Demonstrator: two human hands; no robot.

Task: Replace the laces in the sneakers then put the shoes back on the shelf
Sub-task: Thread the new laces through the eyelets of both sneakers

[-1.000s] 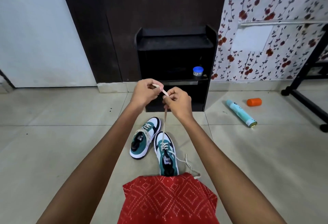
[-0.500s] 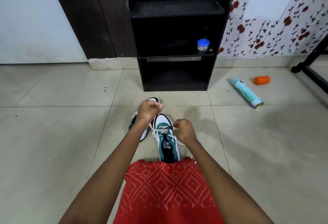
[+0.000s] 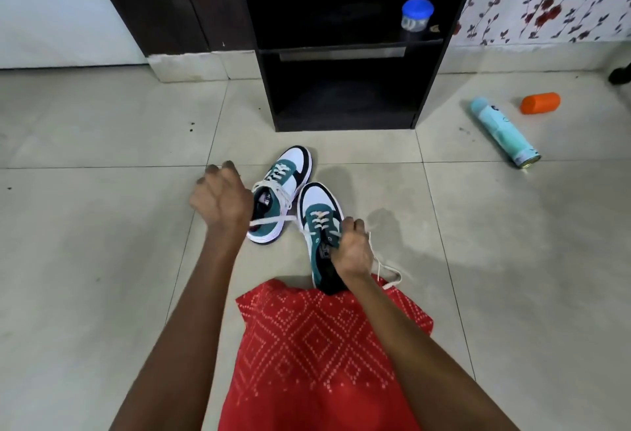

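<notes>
Two teal-and-white sneakers lie on the floor (image 3: pixel 102 260) before the shelf's (image 3: pixel 428 89) front edge: far sneaker (image 3: pixel 290 171) and near sneaker (image 3: pixel 319 202). Their tongue labels are unreadable. The left hand (image 3: pixel 222 202), clenched on the lace (image 3: pixel 273 219), has swung leftward since half a second ago. The right hand (image 3: pixel 353 251) grasps the near sneaker's tongue. One jar (image 3: pixel 417 16), one spray can (image 3: pixel 503 132), one orange cap (image 3: pixel 540 103).

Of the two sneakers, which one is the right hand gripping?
The near sneaker, closest to the red garment: the right hand grips its upper part. The far sneaker, toward the shelf, is not in that hand.
</notes>
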